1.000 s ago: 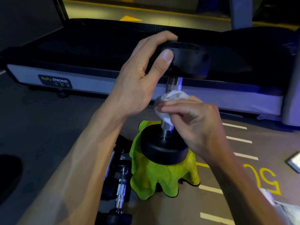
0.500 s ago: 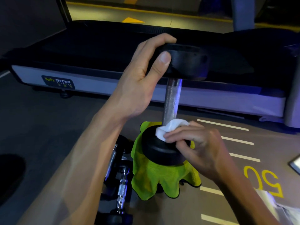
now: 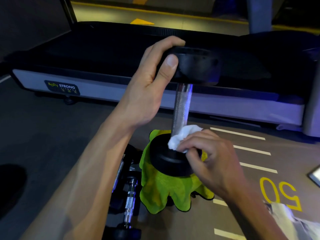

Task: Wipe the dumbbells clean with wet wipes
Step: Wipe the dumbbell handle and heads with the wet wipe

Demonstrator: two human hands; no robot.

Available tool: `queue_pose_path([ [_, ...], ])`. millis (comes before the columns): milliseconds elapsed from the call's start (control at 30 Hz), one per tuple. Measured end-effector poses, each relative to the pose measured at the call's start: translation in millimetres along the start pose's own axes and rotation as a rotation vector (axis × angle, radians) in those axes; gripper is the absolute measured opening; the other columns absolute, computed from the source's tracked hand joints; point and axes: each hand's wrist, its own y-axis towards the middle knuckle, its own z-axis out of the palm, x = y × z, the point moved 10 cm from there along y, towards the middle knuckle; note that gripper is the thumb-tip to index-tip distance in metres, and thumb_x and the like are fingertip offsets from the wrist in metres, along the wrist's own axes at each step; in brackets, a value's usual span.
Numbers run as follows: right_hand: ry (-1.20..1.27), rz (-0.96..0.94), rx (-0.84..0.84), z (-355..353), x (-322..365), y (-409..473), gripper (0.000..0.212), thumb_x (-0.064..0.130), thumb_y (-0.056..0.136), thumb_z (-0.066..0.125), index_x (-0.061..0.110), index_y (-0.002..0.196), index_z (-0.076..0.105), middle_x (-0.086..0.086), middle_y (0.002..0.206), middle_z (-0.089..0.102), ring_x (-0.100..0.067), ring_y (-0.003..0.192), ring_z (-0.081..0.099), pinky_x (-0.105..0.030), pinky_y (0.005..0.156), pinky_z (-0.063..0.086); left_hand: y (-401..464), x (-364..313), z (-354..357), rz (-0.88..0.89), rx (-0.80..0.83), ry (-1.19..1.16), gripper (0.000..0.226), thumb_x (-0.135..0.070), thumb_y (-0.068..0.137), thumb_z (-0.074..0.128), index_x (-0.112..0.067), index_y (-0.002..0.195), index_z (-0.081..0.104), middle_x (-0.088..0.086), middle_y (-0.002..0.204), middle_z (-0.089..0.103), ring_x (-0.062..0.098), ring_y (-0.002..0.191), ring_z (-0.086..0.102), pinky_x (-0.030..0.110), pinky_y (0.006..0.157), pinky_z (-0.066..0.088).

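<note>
Both hands curled — dumbbell [image 3: 181, 108], wet wipe [image 3: 181, 135].

Left hand [image 3: 147, 90] covering the near rim of the dumbbell [image 3: 181, 108] top head; wipe [image 3: 181, 135] hiding the handle's foot; cloth [image 3: 166, 191] masking whatever carries the dumbbell; second dumbbell [image 3: 129, 205] partly behind the forearm; treadmill [image 3: 103, 54] cut off right; white packet [image 3: 294, 222] blurred, cropped at the corner
</note>
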Motion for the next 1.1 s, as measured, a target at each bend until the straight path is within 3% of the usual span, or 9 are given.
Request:
queue_pose_path([
  [133,0.085,0.073,-0.038,-3,-6,-6,0.022,0.012,0.086,0.062,0.022,0.086,0.082,0.019,0.093,0.076,-0.003,0.092,0.068,-0.015,0.081,0.049,-1,2,-2,-0.051,-0.009,-0.045,0.033,-0.031,0.111,0.038,-0.026,0.141,0.050,0.007,0.142,0.053,0.018,0.134,0.051,0.046,0.119,0.040],
  [267,0.101,0.145,-0.050,-10,-13,-11,0.011,0.018,0.085,0.074,0.025,0.091,0.080,0.015,0.099,0.071,-0.007,0.097,0.069,-0.017,0.082,0.050,-3,-6,-7,-0.064,-0.074,-0.108,0.028,-0.036,0.105,0.046,-0.025,0.130,0.053,-0.011,0.123,0.057,-0.002,0.112,0.054,0.019,0.097,0.043],
  [333,0.067,0.126,-0.086,-11,-11,-11,0.014,0.018,0.085,0.076,0.025,0.096,0.081,0.013,0.106,0.065,-0.005,0.101,0.066,-0.011,0.084,0.045,-5,-9,-7,-0.070,-0.090,-0.075,0.039,-0.048,0.098,0.058,-0.026,0.128,0.052,-0.020,0.113,0.056,-0.007,0.102,0.055,0.015,0.090,0.043],
  [433,0.074,0.111,-0.098,-6,-8,-7,0.021,0.015,0.087,0.077,0.022,0.106,0.080,0.010,0.111,0.060,-0.008,0.102,0.064,-0.014,0.087,0.048,-5,-10,-12,-0.082,-0.111,-0.011,0.052,-0.054,0.088,0.074,-0.028,0.126,0.051,-0.019,0.113,0.058,-0.002,0.106,0.060,0.021,0.092,0.049],
  [500,0.103,0.114,-0.092,-2,-6,-4,0.027,0.011,0.088,0.080,0.020,0.113,0.078,0.010,0.112,0.061,-0.007,0.103,0.064,-0.016,0.088,0.050,-3,-10,-18,-0.078,-0.125,0.020,0.048,-0.060,0.086,0.075,-0.035,0.120,0.051,-0.014,0.116,0.060,0.013,0.117,0.061,0.038,0.100,0.053],
  [633,0.141,0.188,-0.063,3,-14,1,0.019,0.011,0.088,0.082,0.024,0.102,0.079,0.013,0.103,0.064,-0.006,0.099,0.065,-0.011,0.082,0.044,3,-10,-23,-0.054,-0.126,0.097,0.038,-0.064,0.087,0.071,-0.044,0.112,0.050,-0.002,0.119,0.061,0.030,0.120,0.058,0.053,0.100,0.052],
  [867,0.147,0.166,0.019,11,-2,27,0.012,0.017,0.087,0.083,0.028,0.089,0.081,0.007,0.084,0.065,-0.011,0.080,0.063,-0.025,0.069,0.046,7,-4,-27,-0.036,-0.036,0.045,0.040,-0.040,0.098,0.071,-0.016,0.126,0.056,-0.008,0.114,0.061,0.007,0.105,0.060,0.029,0.091,0.051],
  [1000,0.129,0.123,-0.219,-7,4,47,0.010,0.015,0.092,0.079,0.023,0.096,0.081,0.006,0.093,0.064,-0.006,0.079,0.060,-0.016,0.072,0.042,7,-3,-26,-0.023,-0.020,0.036,0.041,-0.039,0.098,0.070,-0.015,0.128,0.056,-0.005,0.119,0.061,0.010,0.111,0.059,0.031,0.097,0.050],
  [1100,0.092,0.083,-0.148,5,2,26,0.007,0.016,0.093,0.077,0.022,0.095,0.079,0.009,0.092,0.066,-0.009,0.085,0.061,-0.026,0.076,0.048,7,-3,-25,-0.023,-0.015,0.009,0.042,-0.038,0.098,0.071,-0.013,0.128,0.056,-0.006,0.117,0.061,0.008,0.108,0.059,0.030,0.094,0.050],
])
